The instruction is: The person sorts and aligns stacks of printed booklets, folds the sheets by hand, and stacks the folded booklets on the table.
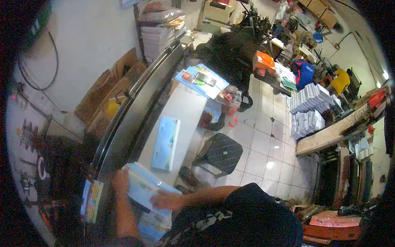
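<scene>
A stack of light-blue printed sheets [142, 181] lies in front of me, its upper edge slightly fanned. My left hand [120, 182] grips the stack's left edge, though its fingertips are partly hidden. Across the top sheet, toward its right side, my right hand [166, 200] rests flat with the fingers stretched out. More blue printed paper [152, 228] shows below the stack, close to my body. Farther up the white tabletop [181, 111] lies a separate blue printed sheet [166, 143], apart from both hands.
A long metal machine bar [135, 92] runs along the table's left side. Colourful prints [201, 80] sit at the table's far end. A dark plastic stool [220, 154] stands on the tiled floor to the right. Stacked white paper [308, 103] and an orange object [265, 59] are farther back.
</scene>
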`<state>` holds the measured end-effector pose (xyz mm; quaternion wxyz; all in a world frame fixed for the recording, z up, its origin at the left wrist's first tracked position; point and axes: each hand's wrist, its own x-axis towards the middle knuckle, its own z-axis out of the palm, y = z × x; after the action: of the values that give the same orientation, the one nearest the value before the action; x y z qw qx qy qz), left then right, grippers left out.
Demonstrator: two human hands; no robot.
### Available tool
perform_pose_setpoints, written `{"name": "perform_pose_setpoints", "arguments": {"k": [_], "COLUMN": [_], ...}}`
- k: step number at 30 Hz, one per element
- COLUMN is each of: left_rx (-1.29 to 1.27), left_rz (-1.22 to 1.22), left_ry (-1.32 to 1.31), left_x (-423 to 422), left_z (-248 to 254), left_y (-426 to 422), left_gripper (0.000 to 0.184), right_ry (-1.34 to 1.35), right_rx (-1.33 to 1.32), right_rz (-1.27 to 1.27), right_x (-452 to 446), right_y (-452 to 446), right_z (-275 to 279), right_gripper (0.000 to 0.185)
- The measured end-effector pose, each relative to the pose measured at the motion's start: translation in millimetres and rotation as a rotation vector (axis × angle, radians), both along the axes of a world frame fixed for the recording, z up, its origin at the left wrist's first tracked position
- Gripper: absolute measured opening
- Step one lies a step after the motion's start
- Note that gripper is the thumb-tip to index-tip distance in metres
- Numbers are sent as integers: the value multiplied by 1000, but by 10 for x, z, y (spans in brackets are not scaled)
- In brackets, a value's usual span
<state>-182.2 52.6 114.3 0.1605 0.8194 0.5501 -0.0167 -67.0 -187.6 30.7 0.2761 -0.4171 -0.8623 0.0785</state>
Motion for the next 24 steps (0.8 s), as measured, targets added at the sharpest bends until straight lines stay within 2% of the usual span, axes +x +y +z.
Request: {"name": "perform_pose_setpoints", "arguments": {"k": [2, 4, 5, 6, 8, 11, 14, 17, 20, 24], "left_rx": [46, 91, 206, 320, 329, 289, 254, 268, 238, 258], "left_rz": [-11, -22, -22, -19, -17, -23, -37, -41, 1, 30], "left_ry": [-51, -108, -160, -211, -134, 8, 96, 93, 29, -90], "left_x": [-45, -75, -114, -100, -126, -68, -98, -80, -117, -357], "left_z": [-113, -313, -451, -501, -557, -454, -423, -305, -272, -373], "left_y": [-31, -41, -58, -75, -99, -76, -23, -47, -18, 25], "left_gripper": [55, 51, 50, 48, 48, 50, 52, 52, 55, 59], "right_ry": [-83, -74, -54, -58, -29, -142, -32, 14, -17, 78], "right_rx": [-133, -163, -197, -205, -240, -186, -161, -290, -398, -318], "right_rz": [90, 123, 160, 161, 187, 162, 146, 251, 222, 155], "right_x": [145, 198, 213, 256, 286, 242, 114, 234, 216, 194], "right_y": [-23, -9, -15, -8, -15, 11, 26, 17, 21, -8], "right_z": [257, 230, 194, 237, 338, 232, -34, 222, 378, 415], "right_gripper": [55, 62, 70, 70, 86, 95, 98, 104, 108, 102]}}
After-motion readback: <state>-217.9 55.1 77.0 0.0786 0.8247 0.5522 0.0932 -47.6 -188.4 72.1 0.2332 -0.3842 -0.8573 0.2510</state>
